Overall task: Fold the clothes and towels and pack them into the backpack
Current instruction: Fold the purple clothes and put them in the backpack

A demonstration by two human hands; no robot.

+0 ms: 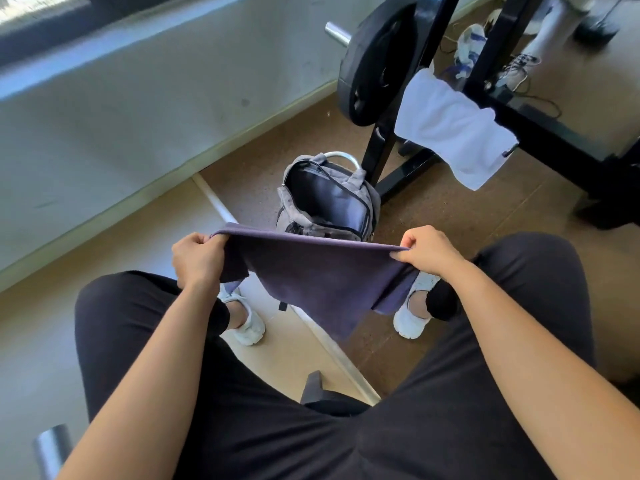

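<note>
I am looking into a gym, most likely a small weights room. A black weight plate (374,60) sits on the end of a steel bar (337,33), carried by a black metal rack (554,143). A white towel (450,129) hangs over one of the rack's rails. Beyond the rack, loose trainers (471,43) lie on the floor (467,216) with their laces spread. That floor is a brown speckled mat, meeting a paler strip beside a plain wall (138,109). An open grey backpack (329,199) stands near the rack's foot.
</note>
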